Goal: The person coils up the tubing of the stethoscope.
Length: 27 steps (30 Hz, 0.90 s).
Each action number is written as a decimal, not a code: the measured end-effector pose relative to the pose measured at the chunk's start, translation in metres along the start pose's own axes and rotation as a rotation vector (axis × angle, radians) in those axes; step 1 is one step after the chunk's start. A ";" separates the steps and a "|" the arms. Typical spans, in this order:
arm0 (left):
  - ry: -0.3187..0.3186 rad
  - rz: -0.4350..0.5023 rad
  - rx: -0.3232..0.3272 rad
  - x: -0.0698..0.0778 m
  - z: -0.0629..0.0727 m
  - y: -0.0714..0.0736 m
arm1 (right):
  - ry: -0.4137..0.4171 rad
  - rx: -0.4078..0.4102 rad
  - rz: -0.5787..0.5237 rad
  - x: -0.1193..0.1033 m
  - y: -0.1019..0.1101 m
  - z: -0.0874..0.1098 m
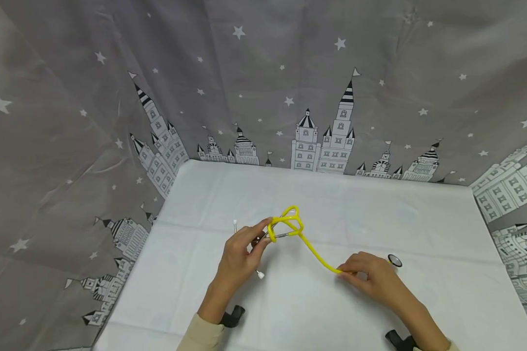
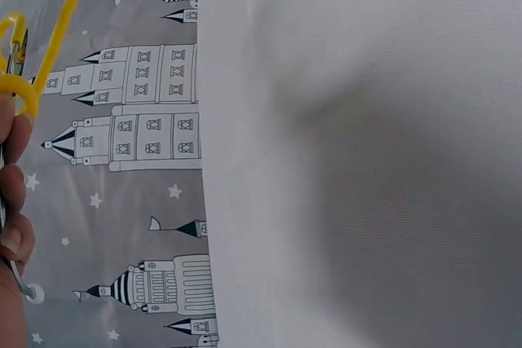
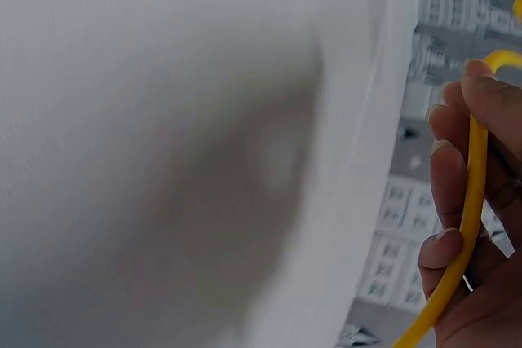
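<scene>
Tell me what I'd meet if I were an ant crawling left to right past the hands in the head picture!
Left hand's fingers → looped part of the stethoscope's yellow tubing → single strand of that tubing → right hand's fingers → stethoscope's round chestpiece.

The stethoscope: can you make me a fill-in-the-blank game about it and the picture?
1. The stethoscope tube is coloured ____.
2. The round chest piece is nearer to the right hand than to the ____ one.
3. The surface below both hands is coloured ____.
4. Above the printed castles, the grey backdrop is dotted with pale ____.

Missing words: yellow; left; white; stars.
</scene>
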<state>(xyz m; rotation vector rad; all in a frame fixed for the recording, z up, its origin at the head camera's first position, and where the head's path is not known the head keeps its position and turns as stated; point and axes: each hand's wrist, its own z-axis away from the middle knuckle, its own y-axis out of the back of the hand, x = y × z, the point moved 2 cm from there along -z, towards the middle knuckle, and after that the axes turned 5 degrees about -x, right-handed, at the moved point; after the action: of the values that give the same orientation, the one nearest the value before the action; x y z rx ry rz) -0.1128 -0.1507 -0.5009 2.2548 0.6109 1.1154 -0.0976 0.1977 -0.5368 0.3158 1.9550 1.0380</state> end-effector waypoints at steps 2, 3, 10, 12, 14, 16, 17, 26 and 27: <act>0.014 0.000 0.007 -0.001 -0.001 -0.001 | 0.061 0.007 0.021 -0.012 -0.001 0.001; 0.023 0.002 0.009 -0.002 -0.001 -0.001 | 0.093 0.009 0.027 -0.018 -0.002 0.002; 0.070 0.026 0.007 -0.004 -0.002 -0.007 | 0.261 -0.017 0.122 -0.057 -0.011 0.002; 0.076 0.031 0.006 -0.005 -0.003 -0.009 | 0.308 -0.019 0.137 -0.067 -0.013 0.001; 0.076 0.035 0.009 -0.006 -0.003 -0.011 | 0.363 -0.007 0.143 -0.076 -0.012 -0.001; 0.075 0.038 0.013 -0.006 -0.003 -0.013 | 0.410 0.003 0.147 -0.085 -0.012 -0.003; 0.074 0.038 0.015 -0.006 -0.003 -0.014 | 0.423 0.003 0.151 -0.089 -0.011 -0.004; 0.103 0.046 0.004 0.000 -0.004 -0.023 | 0.520 0.020 0.184 -0.112 -0.016 -0.012; 0.108 0.048 0.002 0.001 -0.004 -0.024 | 0.532 0.022 0.182 -0.113 -0.018 -0.012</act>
<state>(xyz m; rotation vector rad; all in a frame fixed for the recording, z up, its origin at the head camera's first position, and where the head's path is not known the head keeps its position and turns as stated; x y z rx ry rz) -0.1197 -0.1315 -0.5138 2.2333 0.6037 1.2677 -0.0381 0.1162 -0.4813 0.2494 2.4458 1.3178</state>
